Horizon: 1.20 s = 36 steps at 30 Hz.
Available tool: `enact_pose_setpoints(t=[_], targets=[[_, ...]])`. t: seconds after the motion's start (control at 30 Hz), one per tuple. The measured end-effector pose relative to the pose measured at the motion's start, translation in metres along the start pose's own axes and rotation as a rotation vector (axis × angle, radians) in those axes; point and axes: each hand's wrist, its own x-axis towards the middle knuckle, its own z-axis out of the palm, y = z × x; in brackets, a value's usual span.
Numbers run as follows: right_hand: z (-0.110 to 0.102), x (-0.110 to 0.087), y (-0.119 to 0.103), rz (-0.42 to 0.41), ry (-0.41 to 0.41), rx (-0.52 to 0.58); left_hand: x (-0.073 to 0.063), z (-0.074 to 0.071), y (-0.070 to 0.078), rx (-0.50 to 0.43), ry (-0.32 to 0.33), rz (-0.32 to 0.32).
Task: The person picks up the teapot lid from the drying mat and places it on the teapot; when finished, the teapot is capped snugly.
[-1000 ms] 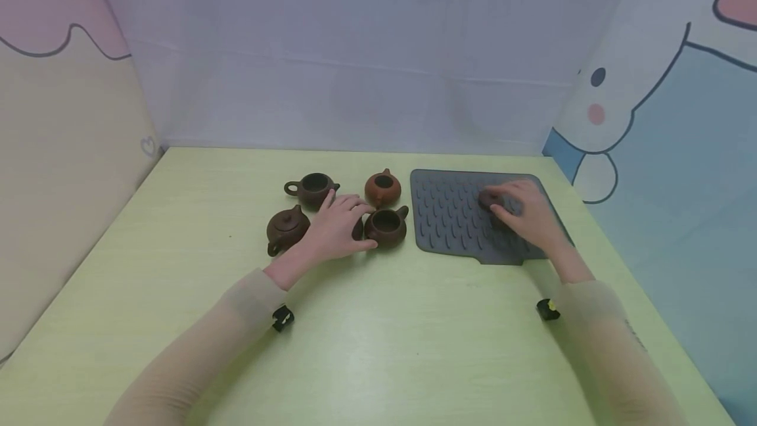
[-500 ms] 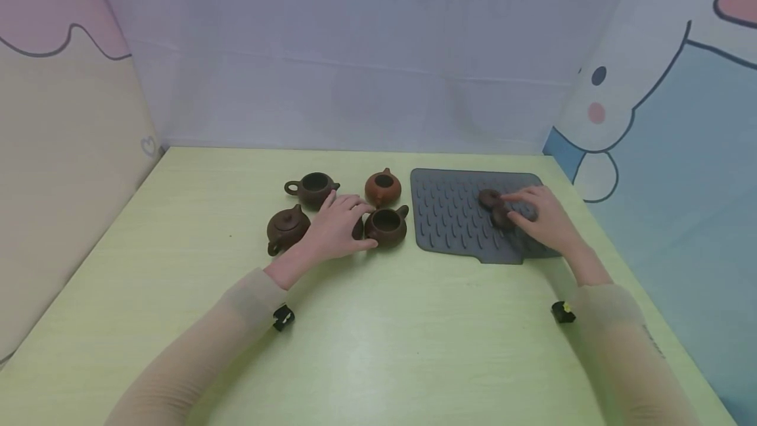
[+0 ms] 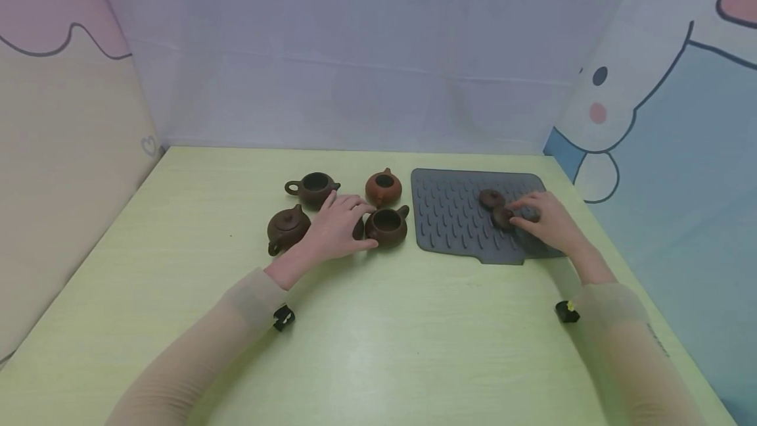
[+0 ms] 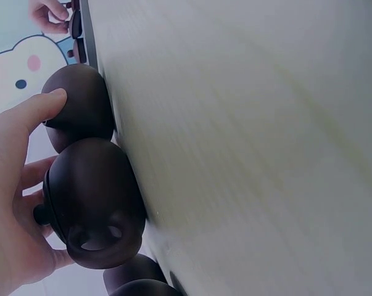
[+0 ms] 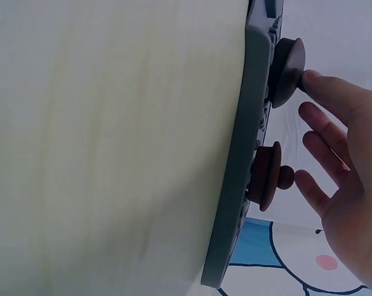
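With your left hand spread against a lidless teapot, your right hand pinches a dark lid on the gray mat, so picking-up seems underway and calls for a straight lift.

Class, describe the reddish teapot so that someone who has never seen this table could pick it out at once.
On the pale green table, find the grey mat at the right. Just left of its far left corner, behind an open dark brown teapot, stands the reddish teapot. Its warmer, redder colour sets it apart from its dark brown neighbours.
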Motion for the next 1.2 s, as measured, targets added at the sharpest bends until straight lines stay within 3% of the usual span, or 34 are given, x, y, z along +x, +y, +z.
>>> enact_pose_setpoints(t=[0.47,1.2], targets=[[0.002,0.004,-0.007,-0.02,-0.016,0.024,0.001,0.002,-0.001,0.006,0.003,0.004],[0.009,0.013,-0.02,-0.094,0.152,0.044,0.0,0.001,0.0,0.008,0.009,0.006]])
